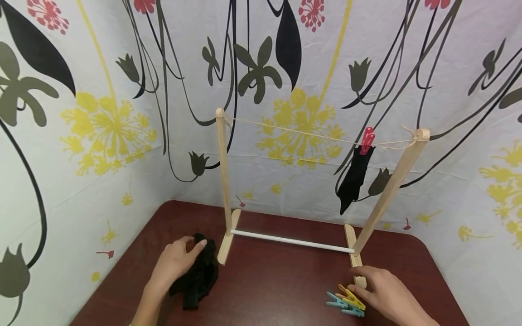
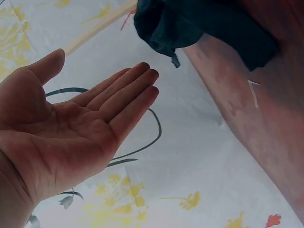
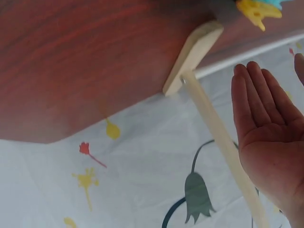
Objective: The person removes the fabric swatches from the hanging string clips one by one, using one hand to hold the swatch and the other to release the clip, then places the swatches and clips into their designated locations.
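My left hand (image 1: 174,263) is at a crumpled pile of black cloth (image 1: 197,276) on the left of the table. The left wrist view shows its fingers (image 2: 121,95) straight and apart from the dark fabric (image 2: 173,28); nothing is gripped. My right hand (image 1: 387,294) hovers beside several clothespins, yellow (image 1: 352,299) and blue (image 1: 340,302). Its palm (image 3: 275,147) faces the right wrist camera with fingers extended, holding nothing. A black sock-like piece (image 1: 355,176) hangs from the string (image 1: 293,130), clipped by a red clothespin (image 1: 367,140).
Two wooden posts, left (image 1: 224,172) and right (image 1: 389,194), carry the string. A white rod (image 1: 291,241) joins their feet low over the brown table (image 1: 269,290). Flower-printed fabric (image 1: 183,136) stands behind and at the sides.
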A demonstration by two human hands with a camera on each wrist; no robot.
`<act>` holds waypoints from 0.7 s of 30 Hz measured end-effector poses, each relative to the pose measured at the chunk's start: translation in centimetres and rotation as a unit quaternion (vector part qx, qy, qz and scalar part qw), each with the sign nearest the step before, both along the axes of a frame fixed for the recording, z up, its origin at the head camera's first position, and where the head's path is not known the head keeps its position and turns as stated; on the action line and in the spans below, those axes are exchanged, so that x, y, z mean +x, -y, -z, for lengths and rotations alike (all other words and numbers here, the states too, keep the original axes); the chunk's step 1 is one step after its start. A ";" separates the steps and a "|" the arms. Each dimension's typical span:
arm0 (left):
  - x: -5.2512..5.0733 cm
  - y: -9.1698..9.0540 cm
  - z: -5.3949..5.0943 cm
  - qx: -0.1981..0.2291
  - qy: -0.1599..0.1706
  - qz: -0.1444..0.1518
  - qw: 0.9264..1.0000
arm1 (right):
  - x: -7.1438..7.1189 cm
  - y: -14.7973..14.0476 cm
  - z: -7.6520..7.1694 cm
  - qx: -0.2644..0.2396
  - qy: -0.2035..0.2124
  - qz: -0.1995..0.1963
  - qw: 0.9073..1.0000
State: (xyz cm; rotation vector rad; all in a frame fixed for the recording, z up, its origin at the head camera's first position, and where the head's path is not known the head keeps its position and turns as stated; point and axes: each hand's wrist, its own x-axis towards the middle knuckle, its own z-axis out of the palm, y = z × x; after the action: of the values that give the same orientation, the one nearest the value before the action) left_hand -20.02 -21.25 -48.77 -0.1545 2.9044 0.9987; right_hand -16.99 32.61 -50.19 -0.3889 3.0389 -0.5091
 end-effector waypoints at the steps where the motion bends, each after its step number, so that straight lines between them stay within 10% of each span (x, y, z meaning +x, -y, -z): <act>1: 0.1 -0.1 -0.2 0.002 -0.003 0.002 1.000 | 0.0 -0.1 -0.3 -0.004 -0.008 0.003 1.000; 15: 0.2 -1.9 -1.8 0.070 -0.090 0.046 0.992 | 1.0 -0.6 -4.1 -0.038 -0.160 0.021 0.986; 21: -0.1 -2.5 -2.3 0.136 -0.162 0.082 0.974 | 0.8 -0.8 -6.1 -0.072 -0.272 0.027 0.959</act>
State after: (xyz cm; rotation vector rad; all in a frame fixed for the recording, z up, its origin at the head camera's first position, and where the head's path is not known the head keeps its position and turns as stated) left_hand -20.17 -18.74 -46.46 0.2838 2.9463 1.4971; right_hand -16.23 33.40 -44.06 -0.5312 3.5586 -0.7399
